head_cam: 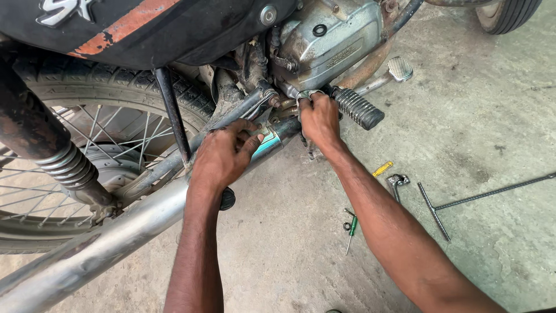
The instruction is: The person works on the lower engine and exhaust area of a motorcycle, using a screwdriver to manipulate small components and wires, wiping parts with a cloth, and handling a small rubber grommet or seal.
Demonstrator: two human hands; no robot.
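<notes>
Screwdriver (351, 227) and T-wrench (457, 203) on floor (475, 116) right of exhaust pipe (116, 237)

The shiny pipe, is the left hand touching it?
Touching. The head view shows the left hand lying on the exhaust pipe, fingers draped over its top.

Below me the concrete floor (498, 116) is grey and stained. On it, to my right, lie a small yellow piece (382, 168), a metal wrench head (397, 181), a long T-handled bar (463, 200) and a green-handled screwdriver (350, 227). At my left I see the spoked rear wheel (87, 133) with its coiled shock spring (68, 165). A black side panel (150, 29) with an orange stripe sits above, and another tyre (507, 13) shows at the top right
</notes>
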